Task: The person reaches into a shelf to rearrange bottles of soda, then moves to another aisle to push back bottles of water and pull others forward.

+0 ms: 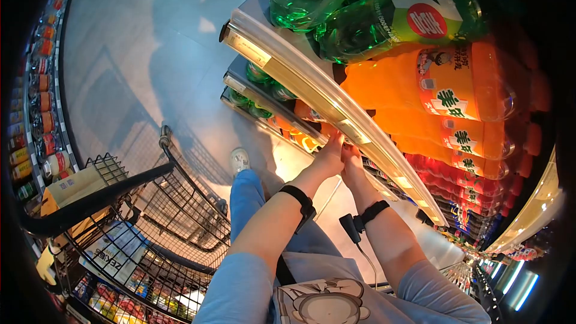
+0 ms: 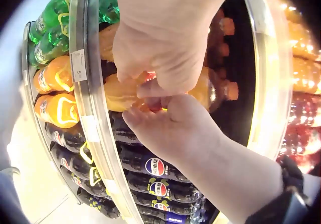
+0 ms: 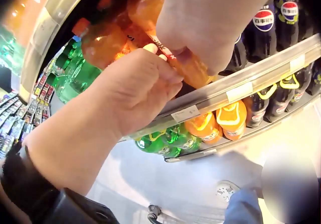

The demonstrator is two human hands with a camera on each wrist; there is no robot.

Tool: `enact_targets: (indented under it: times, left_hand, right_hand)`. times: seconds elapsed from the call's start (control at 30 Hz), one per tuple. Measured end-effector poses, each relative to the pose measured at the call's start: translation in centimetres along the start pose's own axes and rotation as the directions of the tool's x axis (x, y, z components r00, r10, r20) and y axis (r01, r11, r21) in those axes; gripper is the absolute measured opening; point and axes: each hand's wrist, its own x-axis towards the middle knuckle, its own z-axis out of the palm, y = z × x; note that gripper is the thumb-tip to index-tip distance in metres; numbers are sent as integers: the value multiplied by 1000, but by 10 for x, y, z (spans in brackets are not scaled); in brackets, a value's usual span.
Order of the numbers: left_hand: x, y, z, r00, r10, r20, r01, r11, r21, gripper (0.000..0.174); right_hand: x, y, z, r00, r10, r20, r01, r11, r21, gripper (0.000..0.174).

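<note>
The orange bottle lies on its side on a middle shelf, cap toward the back, with a red and white label partly showing between the two hands. Both arms stretch forward and down, so the left hand and right hand meet over it, wrists close together. The fingers of each are bent inward and bunched at the label; their tips overlap and hide the contact, so I cannot tell whether they have hold of it or only press there.

On the shelf edge, a price tag shows a "5". Dark bottles beside the orange ones carry the Pepsi roundel, one label reading "PEPSI". Green bottles lie on the other side.

On the shelf above, an orange bottle bears 美年 in dark characters, and a green 7UP bottle a big white 7 with a red disc.

Each wrist wears a black strap, the left strap and right strap. A black wire shopping cart stands at the person's left.
</note>
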Motion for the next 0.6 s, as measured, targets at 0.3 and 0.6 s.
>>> enact_targets:
  times: [0.3, 0.6]
  left_hand:
    - [-12, 25, -19, 993, 6, -116, -3, 1000, 23, 66]
    - [-14, -1, 5, 977, 30, -213, -9, 995, 98, 78]
  right_hand:
    - [4, -8, 9, 996, 78, -40, -77, 997, 31, 44]
    - [-21, -16, 5, 981, 185, -56, -191, 973, -129, 52]
